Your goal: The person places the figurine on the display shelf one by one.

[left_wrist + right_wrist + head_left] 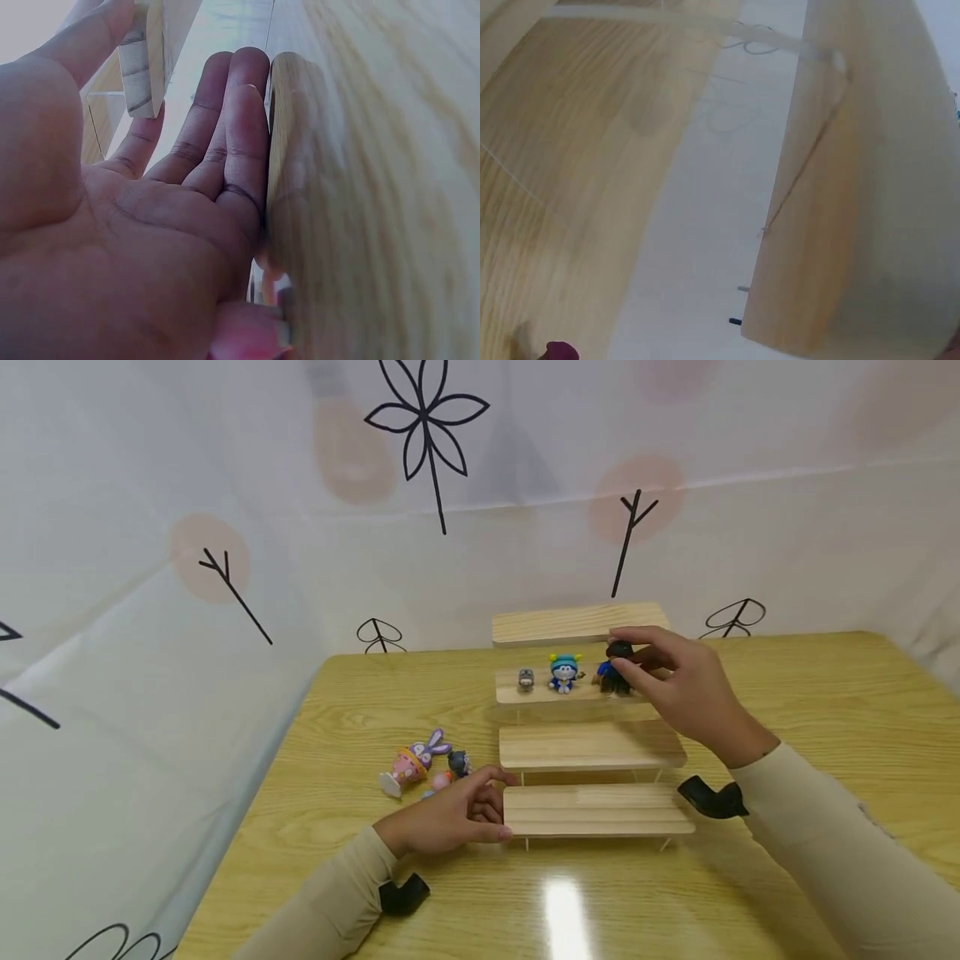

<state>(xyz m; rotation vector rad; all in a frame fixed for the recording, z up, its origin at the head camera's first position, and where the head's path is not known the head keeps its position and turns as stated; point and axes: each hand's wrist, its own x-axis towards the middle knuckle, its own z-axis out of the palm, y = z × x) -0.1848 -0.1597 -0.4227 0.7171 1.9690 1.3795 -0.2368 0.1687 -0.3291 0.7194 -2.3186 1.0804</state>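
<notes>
The right hand clamps thumb and forefinger on the black-capped figure atop the stand's second-highest step, apparently placing it, while the left hand pinches the lowest step; a gentle release seems called for.

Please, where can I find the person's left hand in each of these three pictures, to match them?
Head: left hand, lower middle, at the left end of the wooden stand.
Left wrist: large, across left and middle.
Right wrist: not visible.
Shared landmark: the stand's pale boards, partly shown in wrist views.
</notes>
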